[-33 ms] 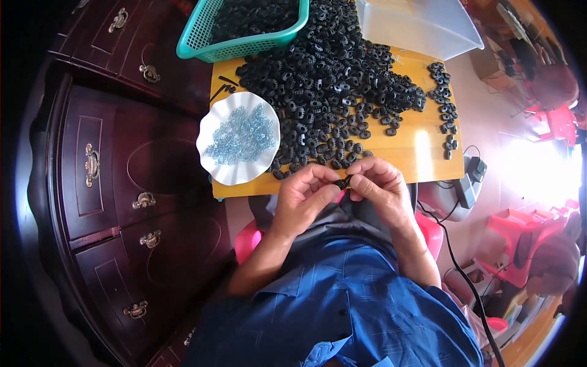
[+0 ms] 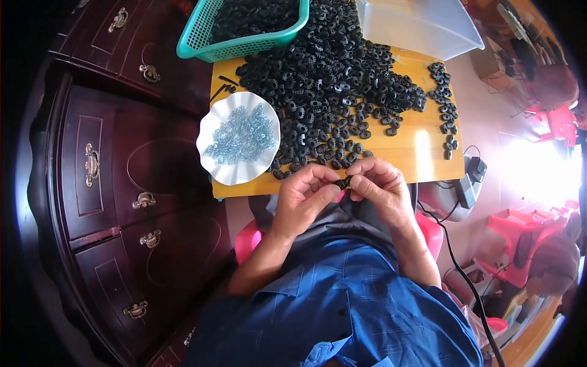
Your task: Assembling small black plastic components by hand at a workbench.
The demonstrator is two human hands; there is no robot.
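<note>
In front of the table's near edge, my left hand and my right hand meet fingertip to fingertip. Both are closed in a pinch on a small black plastic piece, mostly covered by the fingers. It resembles the pieces in the big pile of black oval plastic parts with holes, which look like cord locks. Left of my hands, a white scalloped plate holds a heap of tiny shiny bluish pieces, perhaps springs; they are too small to tell.
A green plastic basket with more black parts stands at the table's far left. A translucent bin sits at the far right. Loose parts line the table's right edge. A dark wooden cabinet flanks the left; a black cable hangs right.
</note>
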